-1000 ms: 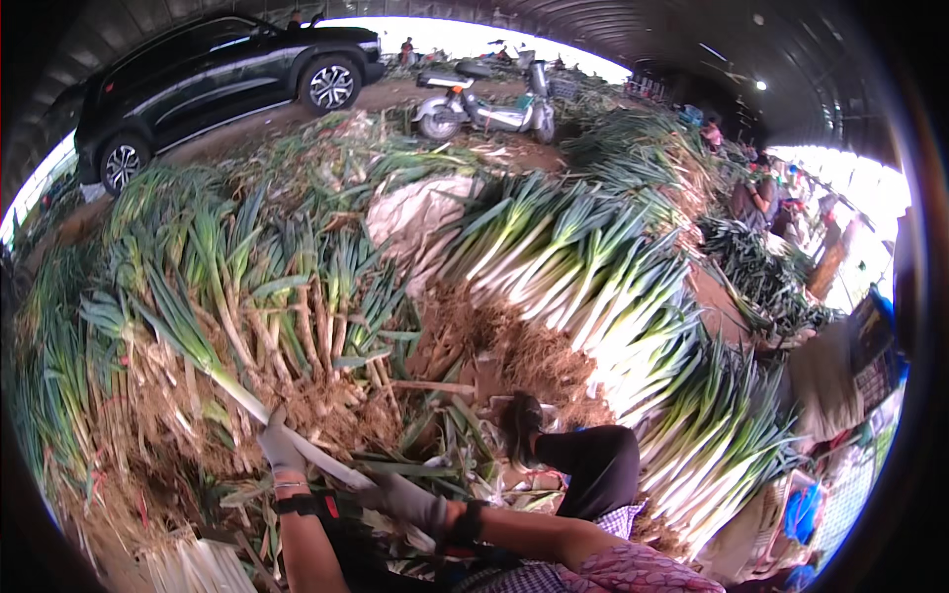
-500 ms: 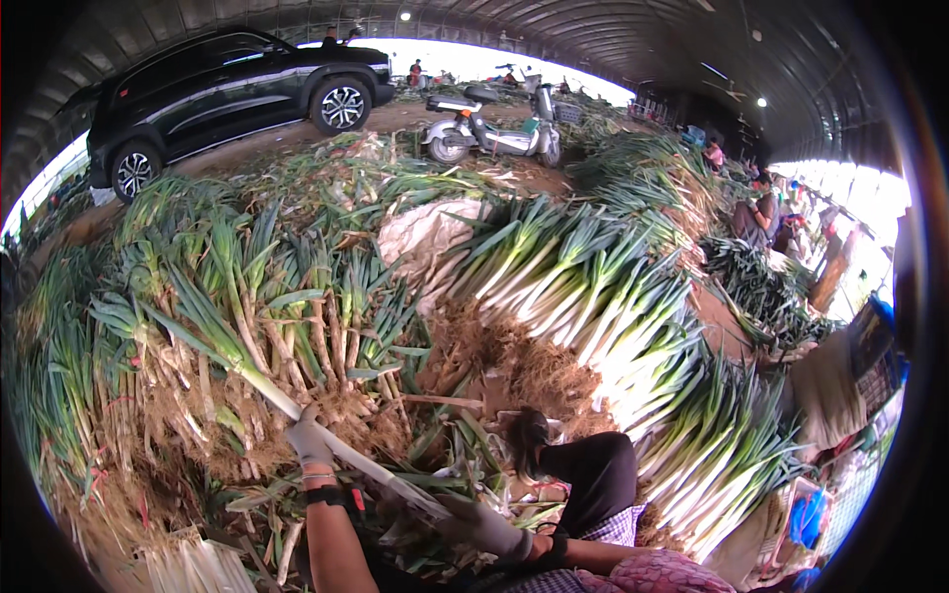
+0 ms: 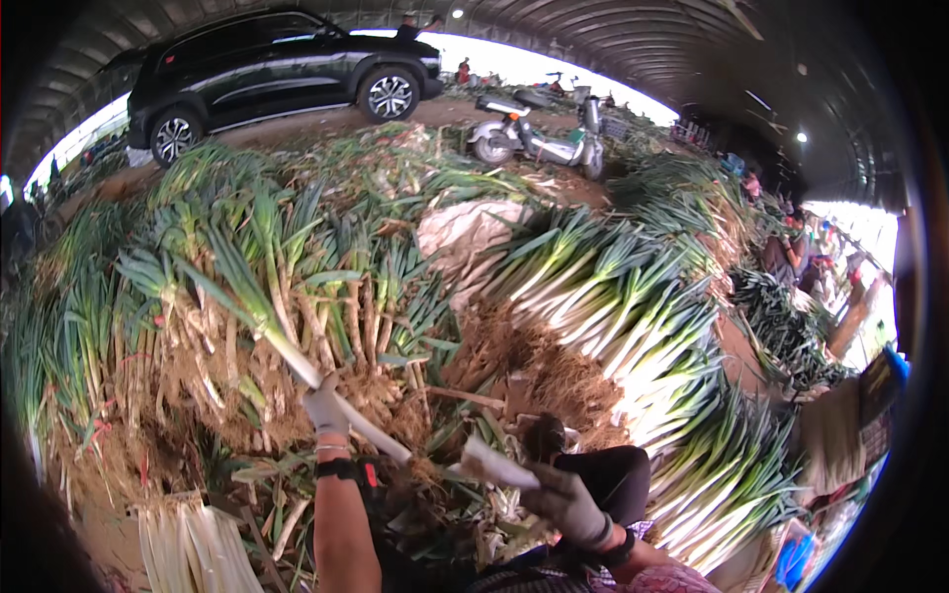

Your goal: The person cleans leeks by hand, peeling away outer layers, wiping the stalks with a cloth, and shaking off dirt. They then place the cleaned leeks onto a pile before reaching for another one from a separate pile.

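Observation:
In a light grey glove, my left hand (image 3: pixel 324 405) is closed around the white stalk of a leek (image 3: pixel 287 348). Its green leaves point up and away to the left, over the unpeeled bundles, while its root end slants down to the right. My right hand (image 3: pixel 571 509), gloved too and smeared by motion, lies lower right, apart from the root end. A pale, whitish strip (image 3: pixel 494 463), like a peeled outer layer, sticks out from its fingers toward the leek. Leaf scraps (image 3: pixel 297 524) lie on the ground below my hands.
Unpeeled leeks (image 3: pixel 208 346) with brown roots stand at left. Clean white leeks (image 3: pixel 603 326) lie in a long curved row at right, beside a pale sack (image 3: pixel 465 237). White stalks (image 3: pixel 193 549) lie lower left. Farther off are a black car (image 3: pixel 277 79), a scooter (image 3: pixel 544 133) and a person (image 3: pixel 786 247).
My right hand has come away from the leek's lower end, moving right with a pale strip in it. The left hand still grips the stalk. The view has shifted, moving the scene slightly rightward.

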Motion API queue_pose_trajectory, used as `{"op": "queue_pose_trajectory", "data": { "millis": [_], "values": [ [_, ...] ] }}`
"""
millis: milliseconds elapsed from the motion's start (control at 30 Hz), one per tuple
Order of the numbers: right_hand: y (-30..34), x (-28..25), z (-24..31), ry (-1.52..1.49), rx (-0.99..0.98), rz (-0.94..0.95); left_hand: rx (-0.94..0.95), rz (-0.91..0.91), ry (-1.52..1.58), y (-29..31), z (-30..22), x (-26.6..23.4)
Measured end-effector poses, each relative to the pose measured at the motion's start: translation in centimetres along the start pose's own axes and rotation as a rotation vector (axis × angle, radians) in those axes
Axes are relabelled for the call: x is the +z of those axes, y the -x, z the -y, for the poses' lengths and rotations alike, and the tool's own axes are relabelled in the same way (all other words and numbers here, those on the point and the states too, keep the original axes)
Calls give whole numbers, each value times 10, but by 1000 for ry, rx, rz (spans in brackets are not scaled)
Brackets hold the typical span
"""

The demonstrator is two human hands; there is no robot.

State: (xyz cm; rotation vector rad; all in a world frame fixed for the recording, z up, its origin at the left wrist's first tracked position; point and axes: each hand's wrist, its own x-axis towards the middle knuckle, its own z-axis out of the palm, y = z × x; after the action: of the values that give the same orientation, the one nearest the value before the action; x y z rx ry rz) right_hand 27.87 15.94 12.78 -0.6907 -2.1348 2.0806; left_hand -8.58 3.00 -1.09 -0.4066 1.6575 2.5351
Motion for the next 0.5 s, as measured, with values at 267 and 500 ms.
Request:
{"op": "queue_pose_trajectory", "data": {
  "millis": [267,500],
  "values": [
    [-118,8,-62,593,-455,-10,5,100,-13,31,-21,10],
    [-125,107,-67,-76,-119,265,-56,139,-20,29,-4,-11]
  ]
}}
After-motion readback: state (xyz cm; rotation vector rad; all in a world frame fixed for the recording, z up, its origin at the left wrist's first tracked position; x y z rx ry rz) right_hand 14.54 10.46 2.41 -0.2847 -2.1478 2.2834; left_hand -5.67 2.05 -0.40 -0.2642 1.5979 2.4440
